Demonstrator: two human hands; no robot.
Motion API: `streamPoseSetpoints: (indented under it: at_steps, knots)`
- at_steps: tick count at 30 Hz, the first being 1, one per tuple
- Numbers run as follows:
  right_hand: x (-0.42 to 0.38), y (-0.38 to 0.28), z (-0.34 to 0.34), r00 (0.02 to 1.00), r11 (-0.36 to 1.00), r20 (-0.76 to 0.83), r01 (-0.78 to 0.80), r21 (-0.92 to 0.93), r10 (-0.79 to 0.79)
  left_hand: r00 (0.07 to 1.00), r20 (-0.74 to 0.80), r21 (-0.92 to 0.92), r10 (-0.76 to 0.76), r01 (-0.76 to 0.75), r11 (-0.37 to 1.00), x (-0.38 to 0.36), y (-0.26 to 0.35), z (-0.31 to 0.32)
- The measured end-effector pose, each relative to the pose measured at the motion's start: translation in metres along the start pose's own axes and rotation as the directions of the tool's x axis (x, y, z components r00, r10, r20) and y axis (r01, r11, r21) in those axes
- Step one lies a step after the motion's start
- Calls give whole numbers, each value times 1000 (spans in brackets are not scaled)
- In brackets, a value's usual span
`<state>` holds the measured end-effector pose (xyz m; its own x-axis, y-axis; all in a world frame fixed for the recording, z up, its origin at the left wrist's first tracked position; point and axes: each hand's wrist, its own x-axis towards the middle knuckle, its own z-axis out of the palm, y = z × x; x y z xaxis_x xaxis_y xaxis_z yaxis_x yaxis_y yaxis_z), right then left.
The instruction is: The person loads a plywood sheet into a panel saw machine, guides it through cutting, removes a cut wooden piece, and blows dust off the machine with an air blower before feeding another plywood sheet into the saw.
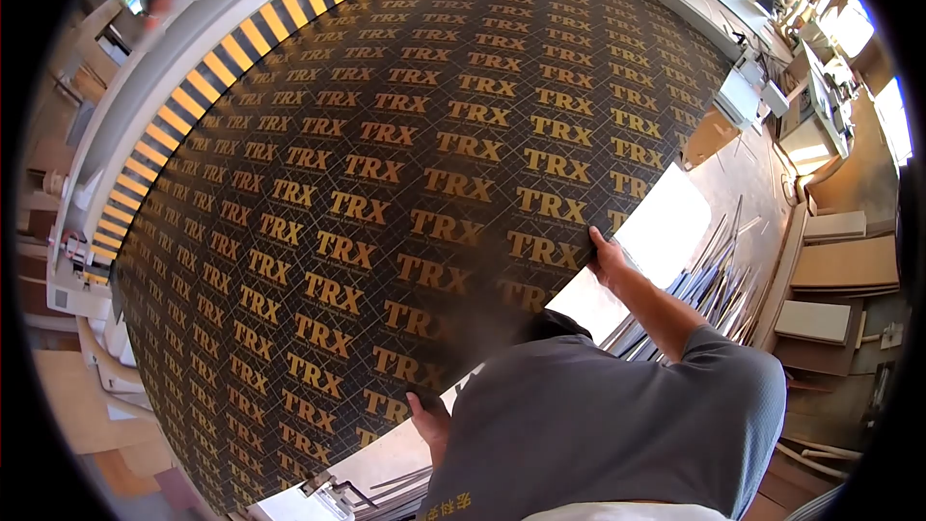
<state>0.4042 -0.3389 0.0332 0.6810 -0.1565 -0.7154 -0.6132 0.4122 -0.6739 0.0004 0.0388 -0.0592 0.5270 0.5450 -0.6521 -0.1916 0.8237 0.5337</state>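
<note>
A very large dark board (357,203), printed all over with gold TRX lettering, fills the middle of the head view. My left hand (431,423) is at its near edge, the thumb on the printed face and the other fingers mostly hidden. Further right along the same edge, my right hand (606,259) grips the board in a similar way, its arm stretched out. My grey shirt (617,425) takes up the lower part of the view, close to the board's edge. A pale surface (666,222) shows beneath the board on the right.
A machine beam with yellow and black stripes (231,46) runs along the far left side of the board. Thin offcut strips (709,275) lie in a pile to the right. Stacked panels (844,262) stand at far right. Sheets (82,400) lie at lower left.
</note>
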Motion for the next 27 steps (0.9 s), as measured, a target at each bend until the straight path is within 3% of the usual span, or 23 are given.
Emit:
streamPoseSetpoints:
  at_steps: [3,5,7,8,9,10,11,12,13,14,15,17,18,21,27]
  knots:
    - [-2,-6,0,999,999,-10,-36,-41,35,998,56,-19,8,-7,1000,-16,6,25]
    - [0,-7,-5,999,990,10,-44,-135,45,993,95,176,-64,46,983,-32,23,35]
    - [8,-17,-22,990,952,51,-115,-285,135,973,142,570,-182,70,819,-55,48,57]
    - [19,-20,-42,987,866,59,-102,-490,150,964,165,747,-210,17,665,-64,60,71]
    - [9,-40,-38,976,585,-49,-167,-794,213,959,199,860,-199,-73,505,-71,69,82]
    - [-13,-52,-37,994,327,77,100,-940,-81,962,248,901,-112,-187,392,-76,76,92]
    - [-28,-58,-37,906,-28,281,288,-957,-315,957,290,916,7,-280,286,-77,81,101]
    - [-32,-63,-31,811,-63,398,413,-909,-429,937,313,919,153,-340,200,-74,84,106]
    - [-36,-64,-25,693,-111,497,523,-845,-523,855,374,885,359,-444,137,-51,79,80]
    - [-37,-64,-19,553,-167,577,619,-768,-602,814,317,918,487,-392,56,-54,79,103]
    - [-25,-58,-10,512,-172,619,672,-721,-596,749,269,945,606,-325,-17,-57,80,131]
    - [-11,-49,10,433,-286,672,669,-686,-601,648,447,889,617,-241,-390,-44,70,126]
    - [-6,-46,16,472,-280,666,651,-705,-578,605,538,809,586,-176,-561,-36,67,122]
    - [-9,-45,35,489,-334,648,583,-741,-585,654,473,828,590,-102,-551,-24,56,119]
    - [-5,-42,33,483,-352,664,587,-729,-571,600,487,825,635,-75,-561,-19,52,121]
